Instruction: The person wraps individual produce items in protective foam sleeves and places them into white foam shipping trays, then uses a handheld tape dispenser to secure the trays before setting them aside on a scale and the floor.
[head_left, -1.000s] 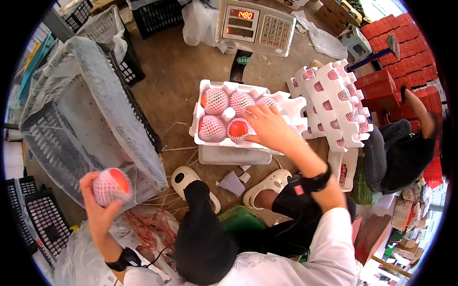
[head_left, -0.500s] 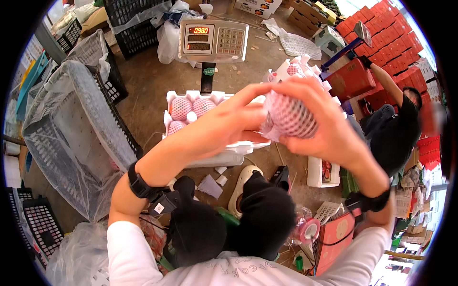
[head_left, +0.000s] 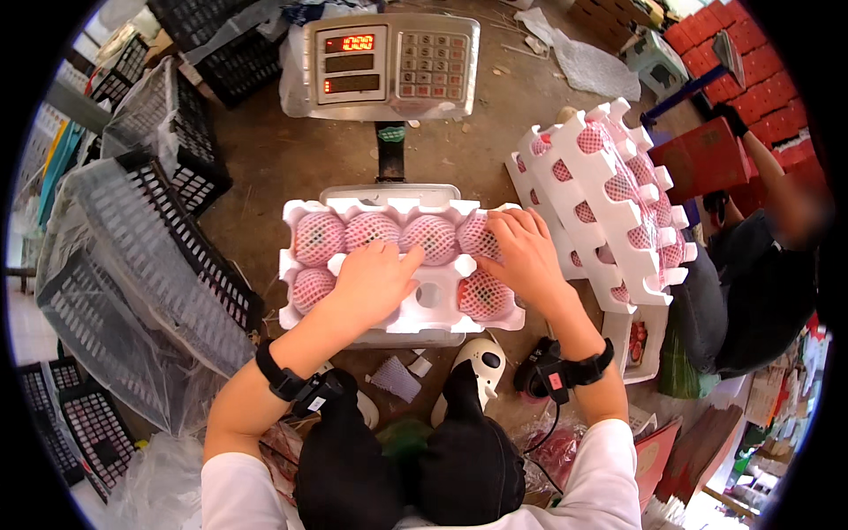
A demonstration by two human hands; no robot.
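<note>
A white foam tray (head_left: 402, 322) lies on the metal pan of a digital scale (head_left: 389, 66), with round reddish fruits in pink foam nets (head_left: 430, 240) in its hollows. One hollow in the near row shows bare. My right hand (head_left: 528, 256) curls over the netted fruit (head_left: 474, 235) in the far right hollow, fingers and thumb on its right side. My left hand (head_left: 371, 281) rests over the tray's left middle, its fingers bent downward and partly out of sight. What lies under that palm is hidden. At the near right corner sits another netted fruit (head_left: 483, 296).
To the right, a stack of foam trays (head_left: 601, 203) filled with netted fruit leans. Plastic-lined black crates (head_left: 190, 238) stand on the left. A co-worker in black (head_left: 760, 300) is at the right, beside a red box (head_left: 698, 159). Bubble wrap (head_left: 596, 71) lies on the floor.
Both hands, which held a netted fruit up in front of me, have come down onto the tray. My view has shifted too, and the scale's lit reading has changed.
</note>
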